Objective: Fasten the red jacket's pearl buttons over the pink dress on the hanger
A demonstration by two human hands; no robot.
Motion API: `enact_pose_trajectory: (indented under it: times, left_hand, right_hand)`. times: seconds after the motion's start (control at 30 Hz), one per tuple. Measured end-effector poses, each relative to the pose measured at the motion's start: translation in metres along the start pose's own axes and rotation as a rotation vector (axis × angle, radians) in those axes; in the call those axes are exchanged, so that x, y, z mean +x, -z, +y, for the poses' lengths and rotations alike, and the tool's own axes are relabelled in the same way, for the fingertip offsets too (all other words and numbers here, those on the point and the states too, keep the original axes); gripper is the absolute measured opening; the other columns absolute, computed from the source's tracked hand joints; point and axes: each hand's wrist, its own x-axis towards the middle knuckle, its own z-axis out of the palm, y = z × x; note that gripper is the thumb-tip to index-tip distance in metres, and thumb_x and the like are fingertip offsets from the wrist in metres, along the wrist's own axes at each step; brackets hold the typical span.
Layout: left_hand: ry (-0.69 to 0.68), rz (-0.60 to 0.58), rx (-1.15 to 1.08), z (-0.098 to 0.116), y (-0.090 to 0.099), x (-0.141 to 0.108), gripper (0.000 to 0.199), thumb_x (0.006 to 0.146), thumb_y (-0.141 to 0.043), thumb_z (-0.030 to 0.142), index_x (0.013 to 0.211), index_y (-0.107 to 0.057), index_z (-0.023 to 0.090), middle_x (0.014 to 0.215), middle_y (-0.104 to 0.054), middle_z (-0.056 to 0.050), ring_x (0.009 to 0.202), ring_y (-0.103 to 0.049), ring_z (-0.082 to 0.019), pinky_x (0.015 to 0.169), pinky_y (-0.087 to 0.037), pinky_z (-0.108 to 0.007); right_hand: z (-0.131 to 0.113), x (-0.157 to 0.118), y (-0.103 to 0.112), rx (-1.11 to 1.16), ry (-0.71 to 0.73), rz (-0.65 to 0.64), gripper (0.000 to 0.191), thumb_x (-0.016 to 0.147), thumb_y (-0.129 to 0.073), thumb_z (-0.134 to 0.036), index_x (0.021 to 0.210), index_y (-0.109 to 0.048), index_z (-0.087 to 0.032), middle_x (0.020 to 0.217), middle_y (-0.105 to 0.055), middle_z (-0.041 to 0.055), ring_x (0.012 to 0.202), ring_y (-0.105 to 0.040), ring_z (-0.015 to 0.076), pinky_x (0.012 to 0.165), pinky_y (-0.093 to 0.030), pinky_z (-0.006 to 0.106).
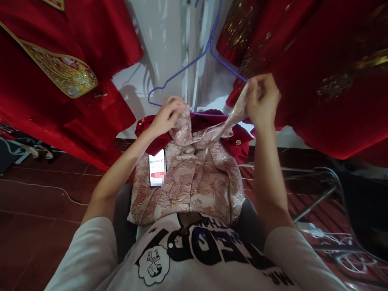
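Below, floral fabric [194,173] drapes from edges pinched by left hand [170,116] and right hand [263,99].

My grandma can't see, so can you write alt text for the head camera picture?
A right hand pinches a shiny pink patterned garment near a purple hanger; the blurred left hand is at the garment's other side. A phone lies on it, and red clothes hang on both sides.

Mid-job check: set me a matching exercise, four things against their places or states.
1. Phone
2. Purple hanger
3. Right hand
4. Pale cable

A. Gripping part of the patterned pink fabric
B. On the red floor tiles, left side
C. Lying on that fabric
D. In front of the white surface

Pairs: 1-C, 2-D, 3-A, 4-B
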Motion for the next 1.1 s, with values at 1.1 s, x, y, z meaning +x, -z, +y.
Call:
enact_pose_trajectory:
  times: [1.1]
  left_hand:
    - [0.057,0.328,-0.204,-0.097,0.029,0.041,0.041,0.095,-0.066,0.065,0.090,-0.073,0.025,0.092,-0.074,-0.008,0.105,-0.071,-0.032,0.104,-0.056,-0.051]
  right_hand:
    - [-0.003,-0.004,-0.002,0.145,0.011,0.091,0.012,0.097,-0.060,-0.036,0.092,-0.057,-0.026,0.094,-0.070,0.0091,0.080,-0.057,0.0199,0.082,-0.046,0.035]
